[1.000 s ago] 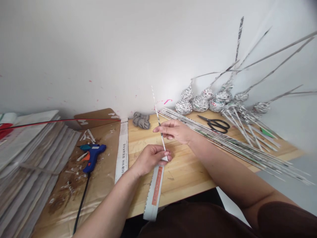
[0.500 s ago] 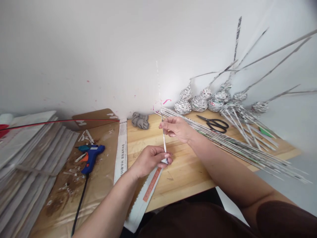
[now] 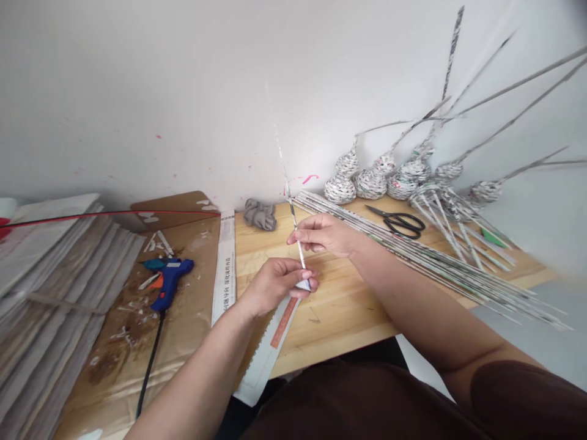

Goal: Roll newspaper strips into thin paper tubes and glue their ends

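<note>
A thin newspaper tube (image 3: 292,211) rises above the table, leaning left, its far tip blurred against the wall. My right hand (image 3: 325,234) is closed on the tube's lower part, thumb against fingers. Just below it, my left hand (image 3: 275,284) pinches the tube's bottom end, where it meets a flat newspaper strip (image 3: 263,360). The strip carries a red printed block and runs down past the table's front edge. Fingers cover part of the join between strip and tube.
Right of my hands lie a bundle of paper tubes (image 3: 413,260) and black scissors (image 3: 401,225). Woven paper gourds (image 3: 340,188) line the wall. Leftward are a grey cloth (image 3: 259,215), another newspaper strip (image 3: 224,269), a blue glue gun (image 3: 172,282) and a newspaper stack (image 3: 68,293).
The tube's upper end has swung left, so it leans more. Both hands keep their grip on tube and strip. The whole view has shifted slightly.
</note>
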Demonstrator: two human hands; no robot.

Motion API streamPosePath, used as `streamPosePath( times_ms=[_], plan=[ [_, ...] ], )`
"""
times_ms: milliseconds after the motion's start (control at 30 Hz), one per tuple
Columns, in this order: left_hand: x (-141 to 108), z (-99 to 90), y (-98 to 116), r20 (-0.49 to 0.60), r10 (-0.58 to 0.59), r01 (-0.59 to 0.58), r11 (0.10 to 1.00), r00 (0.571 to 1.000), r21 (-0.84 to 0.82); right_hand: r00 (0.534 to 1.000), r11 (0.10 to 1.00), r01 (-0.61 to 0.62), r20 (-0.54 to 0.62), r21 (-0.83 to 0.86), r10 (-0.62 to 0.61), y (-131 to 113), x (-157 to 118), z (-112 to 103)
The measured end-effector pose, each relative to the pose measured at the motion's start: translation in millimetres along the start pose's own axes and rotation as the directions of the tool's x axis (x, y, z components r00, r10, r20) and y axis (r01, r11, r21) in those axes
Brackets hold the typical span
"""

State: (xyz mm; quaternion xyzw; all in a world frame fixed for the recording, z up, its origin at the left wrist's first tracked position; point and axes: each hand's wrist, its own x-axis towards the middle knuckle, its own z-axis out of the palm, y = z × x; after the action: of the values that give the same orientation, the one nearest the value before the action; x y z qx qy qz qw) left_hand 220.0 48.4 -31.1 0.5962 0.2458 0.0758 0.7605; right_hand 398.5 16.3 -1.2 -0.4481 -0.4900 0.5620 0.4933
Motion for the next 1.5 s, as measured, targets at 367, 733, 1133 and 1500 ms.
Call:
streamPosePath(
  times_ms=[367,733,1133,1500],
  plan=[
    [1.0,-0.8,-1.5,0.003,0.005,-0.005,1.000,1.000,0.021,0.994,0.994,0.045,-0.098,-0.098,-0.054,0.9,-0.3,-0.8],
    [-0.7,-0.3,1.8,-0.007,-0.006,0.006,1.000,1.000,-0.004,0.994,0.984,0.011,-0.107,-0.176,-0.031,-1.3,-2.7,2.2],
    [-1.9,-1.0,2.7,0.007,0.016,-0.016,1.000,1.000,-0.011,1.000,0.998,-0.022,0.006,-0.053,0.022,-3.7,-2.9,-1.0],
    [-2.8,-2.2,2.5,0.048,0.022,-0.022,1.000,0.999,0.012,0.989,0.997,-0.034,0.141,-0.064,0.043,0.3,-3.2,-2.8]
  ],
)
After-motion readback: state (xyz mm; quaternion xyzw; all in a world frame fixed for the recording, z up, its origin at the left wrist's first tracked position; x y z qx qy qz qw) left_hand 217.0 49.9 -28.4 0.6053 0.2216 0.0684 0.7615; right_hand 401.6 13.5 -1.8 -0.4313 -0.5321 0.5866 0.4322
